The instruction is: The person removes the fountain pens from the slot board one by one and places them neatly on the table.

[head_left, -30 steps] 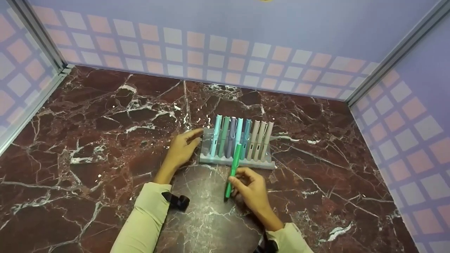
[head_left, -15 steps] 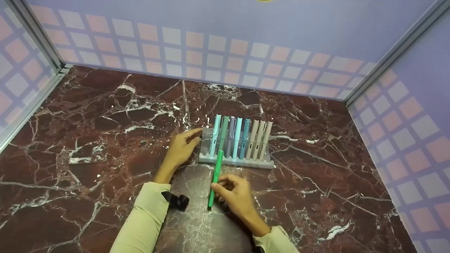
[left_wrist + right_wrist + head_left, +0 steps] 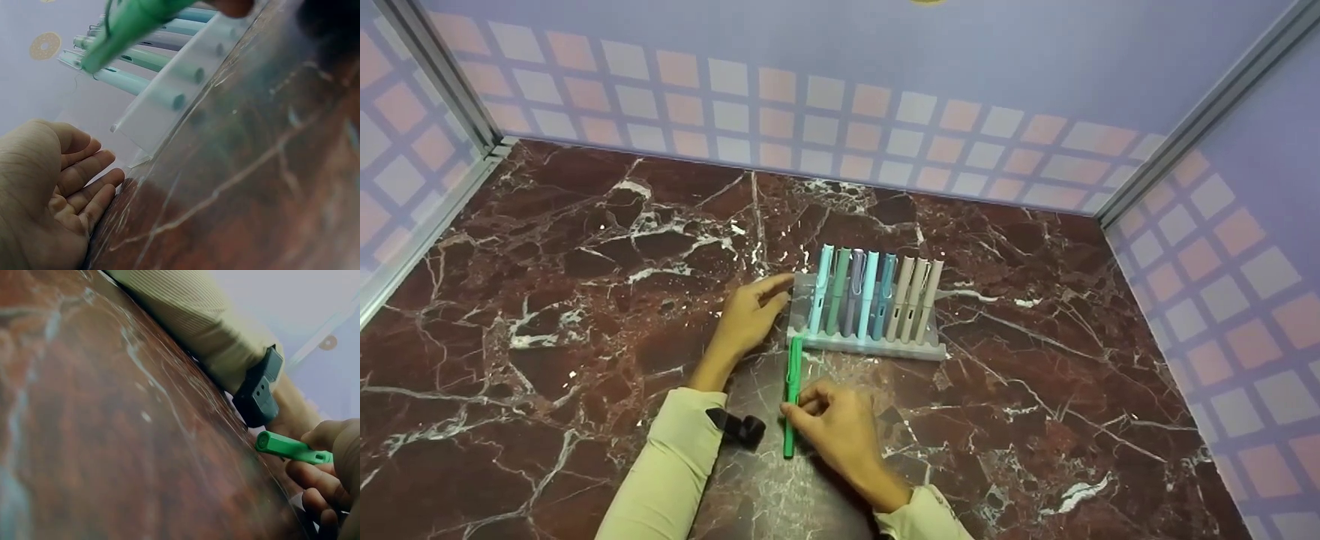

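A bright green pen [image 3: 793,375] is pinched between the thumb and fingers of my right hand [image 3: 840,427], in front of a clear pen stand [image 3: 870,347]. Its top end lies over the stand's front left corner in the head view. Several pens stand leaning in a row in the stand: a light blue pen [image 3: 821,289] at the left, then green, purple and blue ones, and beige pens [image 3: 911,300] at the right. My left hand [image 3: 750,319] rests beside the stand's left edge, fingers relaxed; whether they touch it I cannot tell. The right wrist view shows the green pen [image 3: 292,447] in the fingers.
The stand sits on a dark red marble-patterned table [image 3: 585,360]. Purple wall panels [image 3: 885,90] with pink and white squares close off the back and both sides. A black wrist camera [image 3: 739,429] is strapped at the left sleeve, near the green pen.
My right hand has carried the green pen leftward and slightly toward me, from before the middle of the stand to its left corner. The left hand and the stand keep their places.
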`<state>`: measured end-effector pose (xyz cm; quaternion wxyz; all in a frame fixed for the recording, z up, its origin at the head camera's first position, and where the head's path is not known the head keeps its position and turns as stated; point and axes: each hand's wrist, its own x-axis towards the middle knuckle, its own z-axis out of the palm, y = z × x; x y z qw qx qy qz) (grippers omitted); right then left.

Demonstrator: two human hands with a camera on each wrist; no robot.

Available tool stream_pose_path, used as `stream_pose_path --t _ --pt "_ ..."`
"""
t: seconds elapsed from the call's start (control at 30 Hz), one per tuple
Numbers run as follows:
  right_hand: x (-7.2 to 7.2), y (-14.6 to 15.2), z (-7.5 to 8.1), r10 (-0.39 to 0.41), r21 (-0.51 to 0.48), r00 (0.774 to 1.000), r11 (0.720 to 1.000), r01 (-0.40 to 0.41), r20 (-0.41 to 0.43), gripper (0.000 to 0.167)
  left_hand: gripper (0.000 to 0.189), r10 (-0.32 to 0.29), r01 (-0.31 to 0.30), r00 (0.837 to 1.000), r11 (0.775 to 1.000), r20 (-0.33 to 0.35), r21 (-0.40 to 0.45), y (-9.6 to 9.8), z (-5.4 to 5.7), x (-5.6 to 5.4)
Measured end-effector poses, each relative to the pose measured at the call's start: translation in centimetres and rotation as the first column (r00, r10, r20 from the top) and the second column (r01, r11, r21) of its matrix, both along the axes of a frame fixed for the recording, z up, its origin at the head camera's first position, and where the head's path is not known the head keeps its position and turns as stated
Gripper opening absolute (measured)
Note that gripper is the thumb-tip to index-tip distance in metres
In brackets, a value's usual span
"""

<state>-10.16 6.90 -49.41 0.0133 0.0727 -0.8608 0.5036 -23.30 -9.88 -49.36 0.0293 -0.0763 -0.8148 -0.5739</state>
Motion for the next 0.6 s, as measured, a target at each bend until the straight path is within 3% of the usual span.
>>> stream_pose_path --t 0.37,0.6 --pt "0.03 -0.48 0.23 0.002 0.042 1.0 0.999 -0.002 -0.008 0.018 0.036 0.003 -0.003 1.0 1.0 -0.017 0.015 0.02 0.02 -0.11" --pt "-0.04 -0.93 0.16 -0.025 0.143 0.997 0.989 0.035 -0.072 0.02 0.036 0.012 -0.012 1.0 1.0 -0.003 0.001 0.08 -0.08 -0.05"
